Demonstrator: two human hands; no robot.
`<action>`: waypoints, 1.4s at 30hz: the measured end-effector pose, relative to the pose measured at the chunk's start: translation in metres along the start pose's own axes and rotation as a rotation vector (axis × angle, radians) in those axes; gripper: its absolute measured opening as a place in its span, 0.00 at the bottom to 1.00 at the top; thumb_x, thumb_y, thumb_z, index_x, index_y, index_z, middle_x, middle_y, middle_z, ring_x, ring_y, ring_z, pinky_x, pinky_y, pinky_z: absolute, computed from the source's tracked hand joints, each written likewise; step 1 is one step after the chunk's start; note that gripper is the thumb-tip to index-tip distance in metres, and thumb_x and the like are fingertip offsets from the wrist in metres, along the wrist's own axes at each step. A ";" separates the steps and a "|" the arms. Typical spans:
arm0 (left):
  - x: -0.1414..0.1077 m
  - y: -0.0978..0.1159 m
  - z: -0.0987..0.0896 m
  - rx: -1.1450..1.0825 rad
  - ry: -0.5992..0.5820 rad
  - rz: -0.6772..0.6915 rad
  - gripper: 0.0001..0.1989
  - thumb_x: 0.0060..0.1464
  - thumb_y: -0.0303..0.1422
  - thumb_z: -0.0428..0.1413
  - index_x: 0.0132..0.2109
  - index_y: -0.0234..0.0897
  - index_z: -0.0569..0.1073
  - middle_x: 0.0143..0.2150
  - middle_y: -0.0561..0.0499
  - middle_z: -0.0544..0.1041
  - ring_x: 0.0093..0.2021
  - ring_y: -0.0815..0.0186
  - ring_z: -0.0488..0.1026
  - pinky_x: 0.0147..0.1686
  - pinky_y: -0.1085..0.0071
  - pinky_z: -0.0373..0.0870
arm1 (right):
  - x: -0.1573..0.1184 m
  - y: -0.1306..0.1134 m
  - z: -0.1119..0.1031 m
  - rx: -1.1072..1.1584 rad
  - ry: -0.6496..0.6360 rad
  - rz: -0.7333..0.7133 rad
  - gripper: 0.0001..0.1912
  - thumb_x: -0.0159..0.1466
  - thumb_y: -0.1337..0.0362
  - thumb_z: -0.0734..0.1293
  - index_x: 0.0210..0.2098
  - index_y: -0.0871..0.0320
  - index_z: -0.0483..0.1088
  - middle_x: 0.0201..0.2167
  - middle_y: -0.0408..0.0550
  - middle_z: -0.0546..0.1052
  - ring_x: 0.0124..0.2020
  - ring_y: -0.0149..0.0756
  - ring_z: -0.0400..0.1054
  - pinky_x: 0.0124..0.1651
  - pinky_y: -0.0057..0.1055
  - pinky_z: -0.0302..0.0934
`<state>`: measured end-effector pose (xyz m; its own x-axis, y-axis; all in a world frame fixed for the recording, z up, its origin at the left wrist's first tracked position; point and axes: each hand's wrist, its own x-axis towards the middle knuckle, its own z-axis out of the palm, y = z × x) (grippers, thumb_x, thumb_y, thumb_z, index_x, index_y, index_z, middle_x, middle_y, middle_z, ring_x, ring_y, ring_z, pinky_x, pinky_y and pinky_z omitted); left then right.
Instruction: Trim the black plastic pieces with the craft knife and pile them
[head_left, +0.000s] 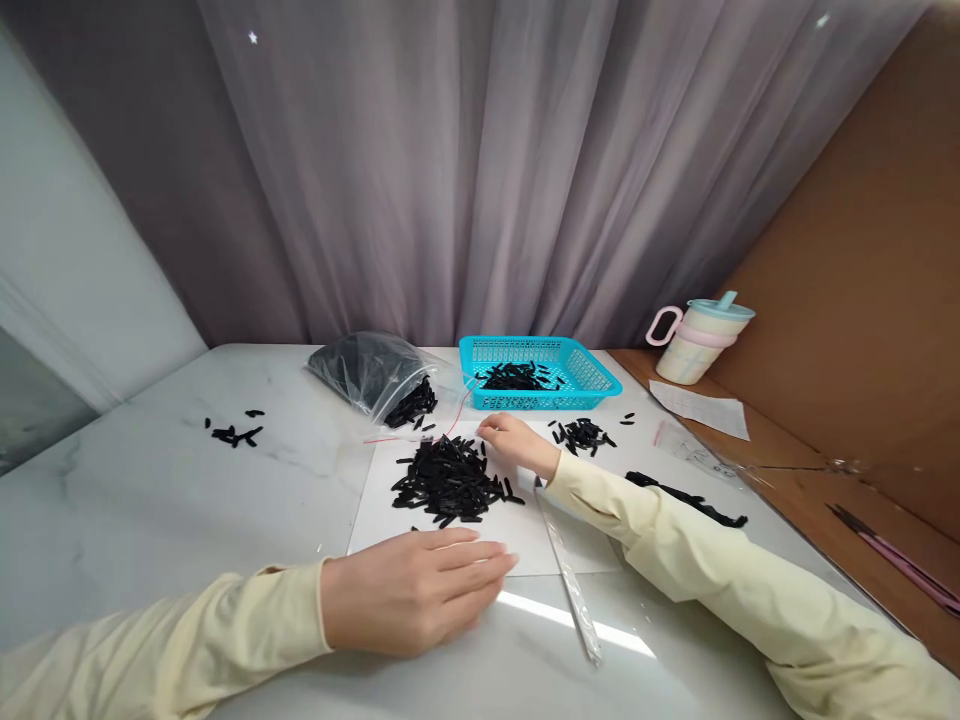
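Note:
My left hand lies with fingers stretched out at the near edge of a white paper, just below a pile of small black strips. Beyond the pile's right side, my right hand has its fingers bent and pressed together; whatever they hold, if anything, is too small to make out. Past it stands a blue basket with black strips inside. A clear zip bag of black pieces lies open at the back, some spilling from its mouth.
Smaller groups of black strips lie at left and right. A thin clear sleeve lies right of my left hand. Under my right forearm is a black strand. Further right are a cup, a paper slip and pink-handled tweezers.

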<state>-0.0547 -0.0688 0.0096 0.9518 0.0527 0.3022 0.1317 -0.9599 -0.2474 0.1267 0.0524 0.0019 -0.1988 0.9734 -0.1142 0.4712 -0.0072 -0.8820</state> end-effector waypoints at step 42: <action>0.072 -0.031 0.064 0.126 -0.130 -0.695 0.11 0.55 0.29 0.43 0.42 0.27 0.67 0.41 0.36 0.69 0.42 0.53 0.67 0.39 0.58 0.63 | -0.094 0.049 -0.063 0.544 0.314 0.004 0.10 0.57 0.60 0.64 0.24 0.60 0.66 0.27 0.52 0.73 0.24 0.32 0.67 0.25 0.28 0.63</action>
<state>0.0271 -0.0176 -0.0201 0.6603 0.6802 0.3184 0.7430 -0.6535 -0.1448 0.2227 -0.0253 -0.0016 0.1027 0.9934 -0.0515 -0.0497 -0.0466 -0.9977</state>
